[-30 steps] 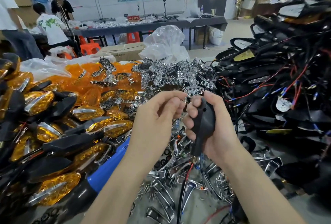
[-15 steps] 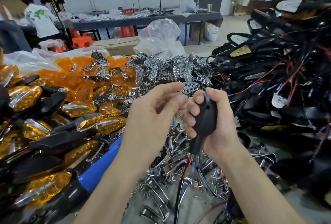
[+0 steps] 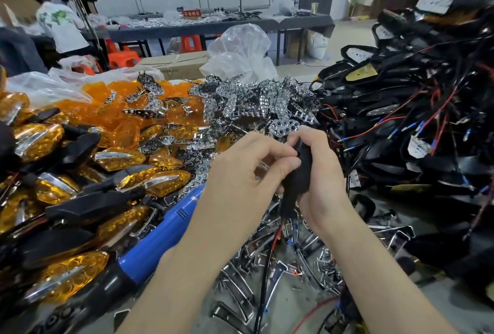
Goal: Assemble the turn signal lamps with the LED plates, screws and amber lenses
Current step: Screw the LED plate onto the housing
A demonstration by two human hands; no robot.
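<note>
My right hand (image 3: 322, 173) grips a black turn signal housing (image 3: 298, 181) upright at the middle of the view, its red and black wires hanging below. My left hand (image 3: 248, 170) has its fingers curled against the open face of that housing; what the fingertips pinch is hidden. A heap of chrome LED plates (image 3: 256, 104) lies just beyond the hands. Loose amber lenses (image 3: 112, 112) are piled at the far left. Finished lamps (image 3: 157, 185) with amber lenses fill the left side.
A blue and black electric screwdriver (image 3: 149, 251) lies at lower left. Chrome trim pieces (image 3: 240, 288) and screws litter the table under my arms. Black wired housings (image 3: 417, 130) are stacked high on the right. People work at tables behind, beside clear plastic bags (image 3: 240, 53).
My left fingers have curled in tighter against the housing's face. My right hand keeps its grip, and both hands sit slightly further right in view.
</note>
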